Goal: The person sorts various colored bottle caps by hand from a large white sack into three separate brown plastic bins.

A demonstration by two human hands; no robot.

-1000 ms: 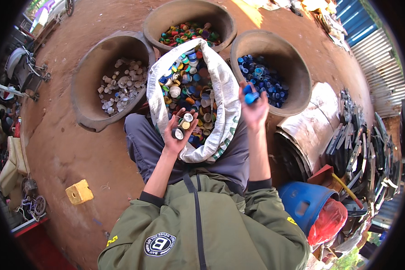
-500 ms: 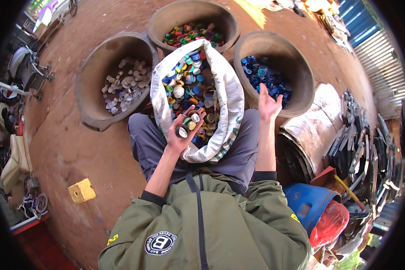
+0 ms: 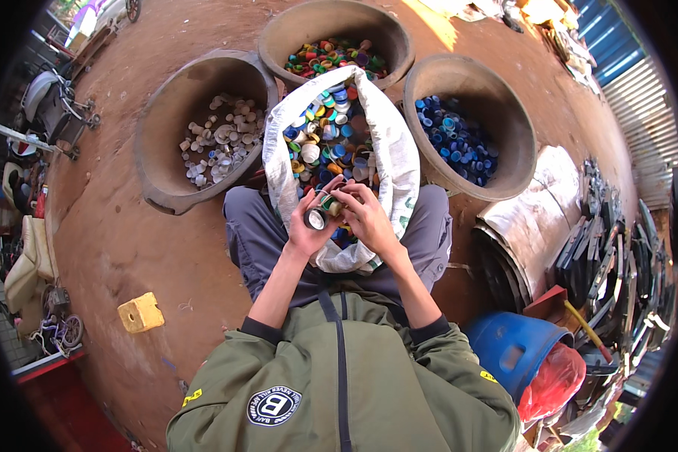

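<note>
My left hand (image 3: 303, 232) is cupped around a few bottle caps, among them a black one with a white inside (image 3: 316, 218). My right hand (image 3: 373, 224) meets it, with thumb and fingers pinching at the caps there; the exact cap is partly hidden. Both hands are over the near part of an open white woven sack (image 3: 401, 154) between my knees. Mixed bottle caps (image 3: 330, 143) in many colours fill it.
Around the sack stand a left tub (image 3: 166, 113) with white caps, a far tub (image 3: 297, 26) with mostly red, green and yellow ones, and a right tub (image 3: 508, 113) with blue ones. A yellow block (image 3: 140, 313) and a blue drum (image 3: 505, 350) lie nearer me.
My right hand has come from over the blue-cap tub back to my left hand and closed on the caps there. The left hand still holds caps. The view has shifted slightly.
</note>
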